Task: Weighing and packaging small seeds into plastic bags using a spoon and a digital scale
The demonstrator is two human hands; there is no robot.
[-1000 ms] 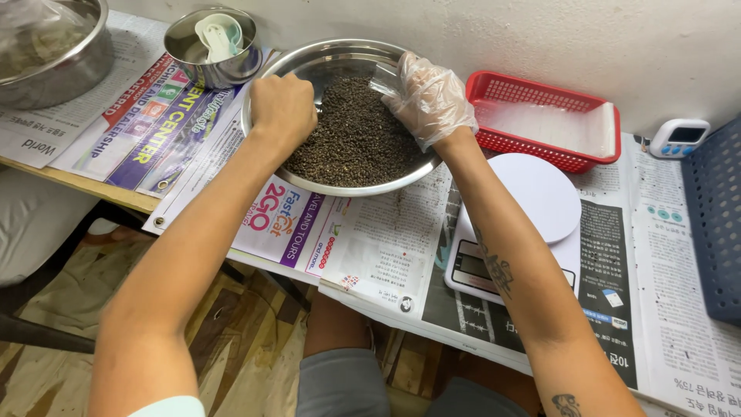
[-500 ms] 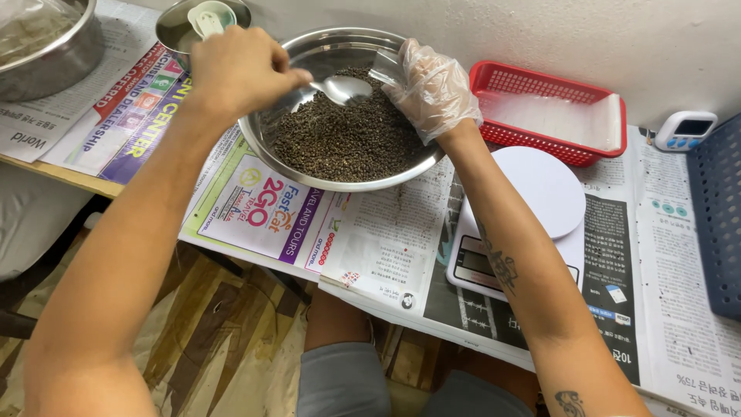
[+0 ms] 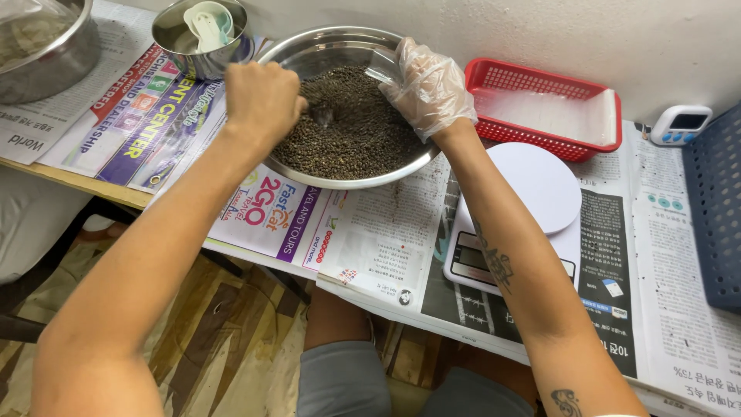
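Note:
A wide steel bowl (image 3: 363, 176) full of small dark seeds (image 3: 355, 131) sits on newspaper in front of me. My left hand (image 3: 262, 100), bare, grips a metal spoon (image 3: 322, 114) whose bowl dips into the seeds. My right hand (image 3: 428, 85) wears a clear plastic glove and holds a small clear plastic bag (image 3: 384, 66) over the far right side of the bowl. Both forearms reach in from below.
A white digital kitchen scale (image 3: 532, 193) lies right of the bowl. A red plastic basket (image 3: 540, 108) with clear bags stands behind it. A small steel pot (image 3: 202, 35) holds measuring spoons; a larger pot (image 3: 46, 46) is far left. Timer (image 3: 679, 123) and blue crate (image 3: 714, 208) at right.
My left hand lifted the spoon up over the bowl's far left, then came back down into the seeds. The gloved right hand stayed at the bowl's right rim with the bag.

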